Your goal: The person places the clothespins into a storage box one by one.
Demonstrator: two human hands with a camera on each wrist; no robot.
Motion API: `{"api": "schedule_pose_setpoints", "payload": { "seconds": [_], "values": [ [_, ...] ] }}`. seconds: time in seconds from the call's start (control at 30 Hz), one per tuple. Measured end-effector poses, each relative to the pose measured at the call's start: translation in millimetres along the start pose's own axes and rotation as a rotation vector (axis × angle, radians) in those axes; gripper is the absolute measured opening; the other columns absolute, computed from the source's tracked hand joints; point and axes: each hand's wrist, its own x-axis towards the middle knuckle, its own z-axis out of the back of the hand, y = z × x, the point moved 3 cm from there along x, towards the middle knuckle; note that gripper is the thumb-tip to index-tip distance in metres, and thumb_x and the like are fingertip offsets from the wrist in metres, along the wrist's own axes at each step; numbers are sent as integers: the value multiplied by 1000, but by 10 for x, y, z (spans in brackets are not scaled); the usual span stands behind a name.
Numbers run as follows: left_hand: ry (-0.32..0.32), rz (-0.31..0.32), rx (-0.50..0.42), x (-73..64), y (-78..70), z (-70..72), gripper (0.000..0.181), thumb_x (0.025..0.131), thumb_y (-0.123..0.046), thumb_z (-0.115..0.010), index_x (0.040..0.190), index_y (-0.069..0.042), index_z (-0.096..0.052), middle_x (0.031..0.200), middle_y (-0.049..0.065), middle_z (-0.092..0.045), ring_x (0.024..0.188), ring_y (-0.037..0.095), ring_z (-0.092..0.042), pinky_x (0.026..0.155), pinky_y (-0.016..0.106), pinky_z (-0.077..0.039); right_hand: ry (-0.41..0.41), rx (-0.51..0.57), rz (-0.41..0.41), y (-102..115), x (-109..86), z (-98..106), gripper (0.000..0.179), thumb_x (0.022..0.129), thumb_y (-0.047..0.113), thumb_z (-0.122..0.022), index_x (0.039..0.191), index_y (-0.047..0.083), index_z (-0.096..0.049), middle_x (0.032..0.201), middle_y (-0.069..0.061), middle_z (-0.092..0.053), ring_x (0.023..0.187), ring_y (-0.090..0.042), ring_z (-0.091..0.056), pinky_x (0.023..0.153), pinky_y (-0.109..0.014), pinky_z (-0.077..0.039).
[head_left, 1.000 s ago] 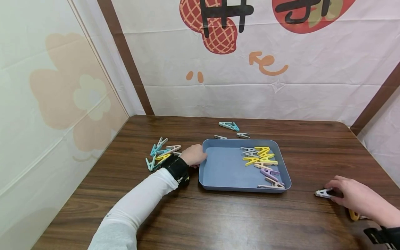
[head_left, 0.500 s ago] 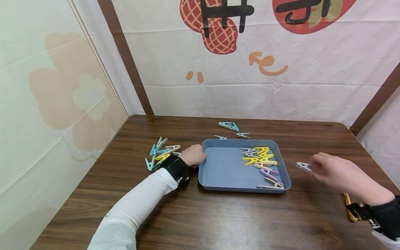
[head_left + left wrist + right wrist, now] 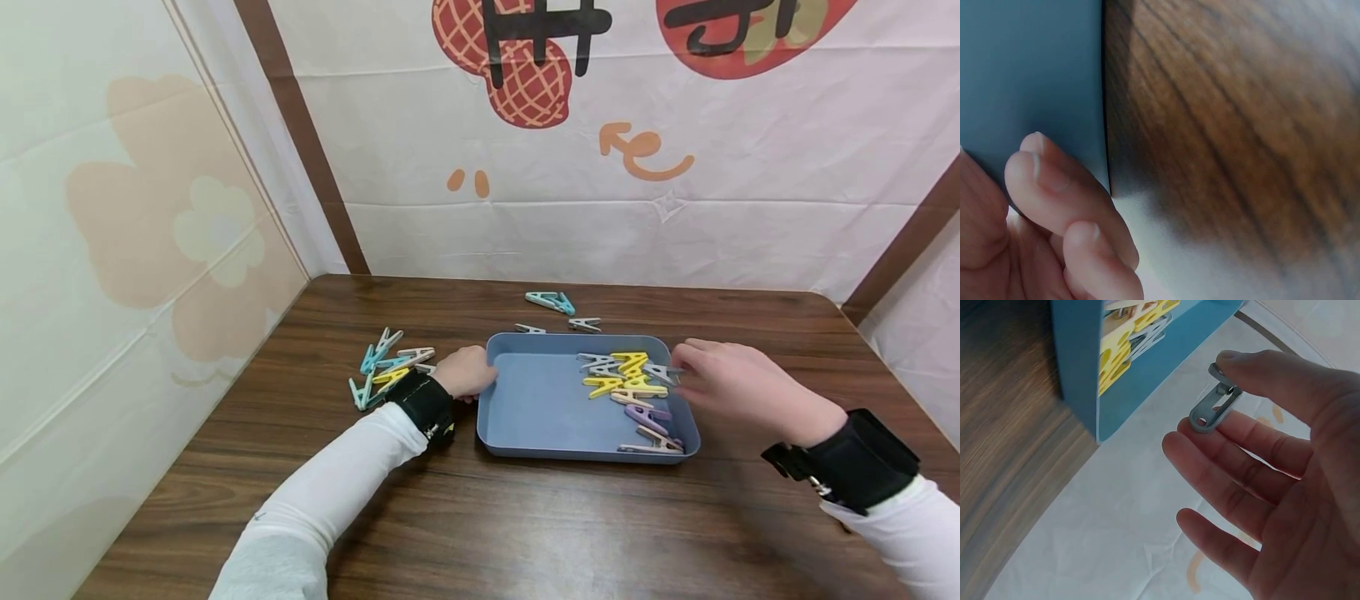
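My left hand (image 3: pixel 467 372) grips the left wall of a blue-grey tray (image 3: pixel 540 454). In the left wrist view its fingers (image 3: pixel 1054 187) curl against the tray's outer side (image 3: pixel 1029 62). Above the tray's right edge, my right hand (image 3: pixel 738 392) holds a grey clothespin (image 3: pixel 1216 406), pinched between thumb and fingertips. Inside the tray's right half lie yellow clothespins (image 3: pixel 602 385), grey ones (image 3: pixel 597 361), a purple one (image 3: pixel 647 417) and pale pink ones (image 3: pixel 656 442).
Left of the tray, beside my left wrist, lies a pile of blue, white and yellow clothespins (image 3: pixel 382 362). Behind the tray are a turquoise clothespin (image 3: pixel 551 302) and two grey ones (image 3: pixel 584 324). A printed cloth (image 3: pixel 525 242) hangs behind the wooden table (image 3: pixel 450 517).
My right hand has lifted the grey clothespin from the table at the right and carried it left, up to the tray's right edge. The left hand and tray have stayed put.
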Motion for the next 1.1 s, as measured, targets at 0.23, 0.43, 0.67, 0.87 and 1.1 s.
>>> {"api": "schedule_pose_setpoints", "payload": {
  "seconds": [0.23, 0.43, 0.67, 0.87, 1.1],
  "values": [
    [0, 8, 5, -13, -12, 7, 34, 97, -20, -46, 68, -7, -58, 58, 6, -59, 47, 19, -57, 44, 30, -46, 45, -29, 43, 119, 212, -120, 24, 77, 17, -82, 91, 10, -63, 83, 4, -61, 62, -5, -50, 57, -30, -47],
    [-5, 10, 6, -29, -27, 3, 33, 97, -20, -47, 69, -6, -59, 57, 6, -59, 45, 18, -57, 43, 30, -46, 122, -17, 88, 247, 340, -331, 22, 77, 18, -82, 89, 10, -65, 81, 0, -63, 62, -8, -48, 56, -29, -46],
    [3, 21, 13, -4, -17, 2, 34, 97, -21, -47, 70, -7, -60, 57, 6, -60, 46, 18, -57, 43, 30, -46, 170, -23, 143, 353, 396, -514, 20, 75, 17, -83, 83, 14, -65, 77, 5, -59, 66, -8, -52, 60, -30, -48],
    [-2, 13, 9, 4, -9, -5, 35, 97, -21, -47, 67, -7, -58, 56, 5, -59, 44, 17, -56, 42, 29, -45, 192, -36, 160, 386, 374, -561, 21, 74, 18, -85, 81, 13, -65, 74, 5, -56, 65, -8, -49, 59, -29, -46],
    [-5, 12, -1, 17, 6, -16, 33, 97, -20, -47, 70, -7, -60, 57, 6, -60, 46, 18, -57, 43, 30, -46, 182, -40, 173, 411, 330, -576, 23, 72, 19, -86, 74, 15, -63, 72, 5, -50, 67, -13, -46, 59, -31, -42]
  ]
}}
